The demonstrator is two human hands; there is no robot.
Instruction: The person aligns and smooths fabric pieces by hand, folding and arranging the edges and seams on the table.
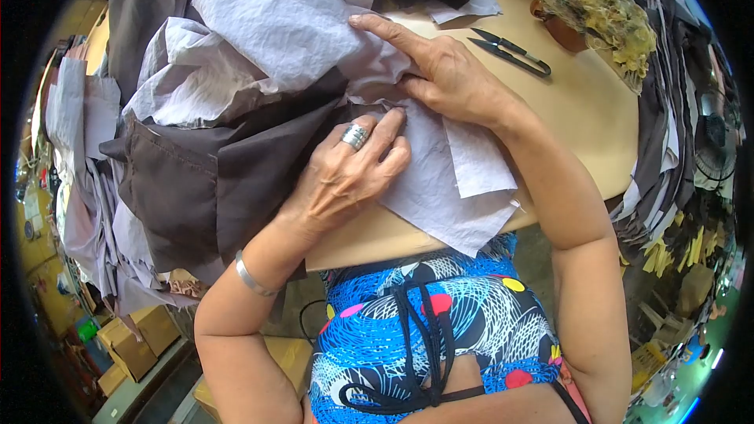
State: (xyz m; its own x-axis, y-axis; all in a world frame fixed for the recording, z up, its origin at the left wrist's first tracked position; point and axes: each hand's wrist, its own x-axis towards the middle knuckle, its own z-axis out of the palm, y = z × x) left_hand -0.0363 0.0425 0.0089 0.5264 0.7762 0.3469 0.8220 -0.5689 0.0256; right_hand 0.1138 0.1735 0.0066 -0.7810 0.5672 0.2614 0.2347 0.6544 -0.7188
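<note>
Rumpled light grey fabric (275,31) and dark brown fabric (177,188) lie together on the table, overlapping in the middle. My left hand (349,161), with a wide ring, has its fingers curled down on the cloth where the two colours meet, gripping it there. Across from it, my right hand (452,74) rests on the light fabric. Its index finger is stretched out along the cloth and its thumb is spread away from it; the other fingers are mostly hidden. A light grey flap (479,161) hangs below my right hand towards the table's front edge.
Black thread snips (510,53) lie on the tan table (585,122), right of my right hand. Beyond them sits a frayed yellowish-brown bundle (601,20). Strips of dark and light cloth (667,110) hang at the right. Cardboard boxes (133,345) stand at lower left.
</note>
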